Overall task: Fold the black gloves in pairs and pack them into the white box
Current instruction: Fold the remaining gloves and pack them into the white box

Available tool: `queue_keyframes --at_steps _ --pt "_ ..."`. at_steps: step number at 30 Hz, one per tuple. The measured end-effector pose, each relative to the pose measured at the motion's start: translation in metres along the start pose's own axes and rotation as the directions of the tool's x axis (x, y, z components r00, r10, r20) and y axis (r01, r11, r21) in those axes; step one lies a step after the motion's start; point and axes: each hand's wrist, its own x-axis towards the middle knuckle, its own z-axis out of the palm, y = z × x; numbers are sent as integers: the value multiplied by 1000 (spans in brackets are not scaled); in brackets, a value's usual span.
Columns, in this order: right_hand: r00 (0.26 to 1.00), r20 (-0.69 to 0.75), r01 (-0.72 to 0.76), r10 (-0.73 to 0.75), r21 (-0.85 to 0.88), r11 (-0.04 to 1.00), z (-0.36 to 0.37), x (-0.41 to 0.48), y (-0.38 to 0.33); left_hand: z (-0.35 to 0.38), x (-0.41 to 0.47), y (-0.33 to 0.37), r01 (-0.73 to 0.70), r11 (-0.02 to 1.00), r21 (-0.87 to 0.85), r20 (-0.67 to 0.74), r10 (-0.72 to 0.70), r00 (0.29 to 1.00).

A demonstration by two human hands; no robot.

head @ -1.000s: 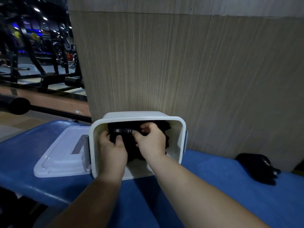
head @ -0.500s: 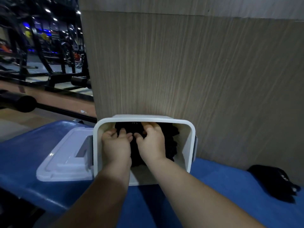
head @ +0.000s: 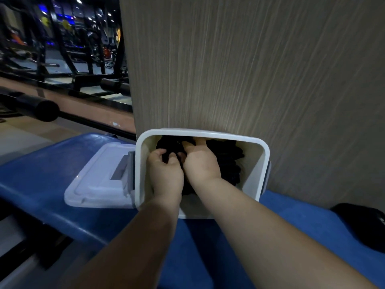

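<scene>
Gloves [head: 227,161] fill the box [head: 261,163] at the centre of the head view, on the blue counter [head: 41,174] against a wood-grain wall. The left hand [head: 164,174] curls its fingers into the black fabric. The right hand [head: 201,163] reaches deeper beside it. Its fingertips are hidden under the far rim, so I cannot tell whether it grips or only presses. The pair should, I judge, be pushed flat against the others and released gently, so the fold does not spring open. The lid [head: 100,178] lies left of the box. A loose glove [head: 362,224] at lower right is cut off by the frame edge.
</scene>
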Motion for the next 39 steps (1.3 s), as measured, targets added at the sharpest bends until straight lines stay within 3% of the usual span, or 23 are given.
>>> queue_keyframes --at_steps 4,8,14,18,25,29,39 --pt "992 104 94 -77 -169 981 0 0 -1 -6 -6 0 2 999 34 20 -3 1000" --pt "986 138 110 -89 -153 982 -3 1 -3 -10 -11 0 -35 997 75 39 32 999" --pt "993 -4 -115 120 237 965 -8 -10 -8 -13 -18 5 -35 995 90 62 29 998" --pt "991 -105 88 -85 24 996 -15 -25 -9 -17 -23 4 -87 989 118 77 78 994" --pt "973 -224 74 -59 62 995 -22 -45 4 -23 -37 1 -114 962 250 20 112 993" --pt "976 -213 63 -45 78 995 -31 -62 17 -22 -48 2 -133 950 282 37 128 991" --pt "986 -163 -55 42 -79 995 -84 -132 106 27 -102 -29 -262 889 376 428 85 900"
